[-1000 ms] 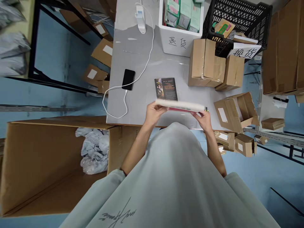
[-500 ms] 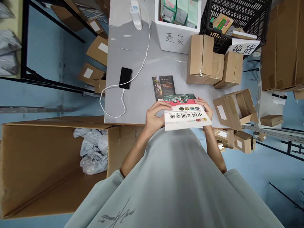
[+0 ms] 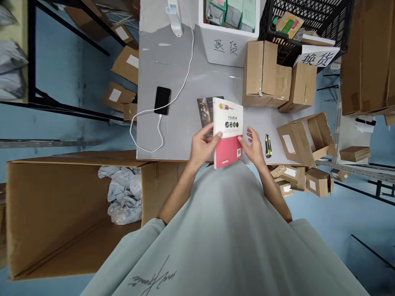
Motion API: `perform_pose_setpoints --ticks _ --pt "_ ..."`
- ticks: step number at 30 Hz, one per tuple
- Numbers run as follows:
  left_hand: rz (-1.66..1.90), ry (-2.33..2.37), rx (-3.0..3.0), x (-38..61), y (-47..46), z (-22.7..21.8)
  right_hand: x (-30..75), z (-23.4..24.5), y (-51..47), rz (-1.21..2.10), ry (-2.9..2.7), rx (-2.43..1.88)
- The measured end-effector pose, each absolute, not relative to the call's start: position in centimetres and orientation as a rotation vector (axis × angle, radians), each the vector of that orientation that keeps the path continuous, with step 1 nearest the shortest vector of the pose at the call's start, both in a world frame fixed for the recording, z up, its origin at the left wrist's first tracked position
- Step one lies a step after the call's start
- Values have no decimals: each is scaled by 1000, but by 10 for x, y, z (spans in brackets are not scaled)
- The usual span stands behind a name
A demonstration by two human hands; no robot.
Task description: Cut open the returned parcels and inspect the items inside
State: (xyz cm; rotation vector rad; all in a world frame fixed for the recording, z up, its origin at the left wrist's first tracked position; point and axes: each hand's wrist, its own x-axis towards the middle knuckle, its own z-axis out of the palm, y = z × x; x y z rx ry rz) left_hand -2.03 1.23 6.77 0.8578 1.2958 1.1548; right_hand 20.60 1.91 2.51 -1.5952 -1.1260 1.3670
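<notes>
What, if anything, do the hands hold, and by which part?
A white-and-red book: the left hand grips its left edge, thumb on top; the right hand, fingers spread, has its thumb at the right edge.

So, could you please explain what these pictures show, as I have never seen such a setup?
There is no machine: one camera, worn on a person's head, takes every picture, looking forward and down. The left hand grips a white-and-red book; the right hand, fingers spread, has its thumb at the book's right edge. In this view, the book partly hides a dark printed item lying on the grey table. Also on the table are a black phone, white cable, yellow-and-black cutter, cardboard boxes and white bin.
</notes>
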Motion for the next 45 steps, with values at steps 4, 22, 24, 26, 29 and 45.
perform_pose_setpoints --ticks 4,22,24,26,29,45 --pt "1064 1326 947 11 -6 74 179 32 18 1586 -1047 -1369" --pt "999 1250 731 -41 13 31 187 34 31 1659 -968 -1354" --pt "1021 1221 674 -40 11 29 192 30 33 1664 -974 -1382" --pt "1051 1221 644 -40 10 29 199 27 33 1674 -940 -1418" --pt "1059 1229 632 -40 11 27 211 25 29 1673 -847 -1433" --pt "932 1094 503 -23 16 15 203 62 16 1794 -811 -1284"
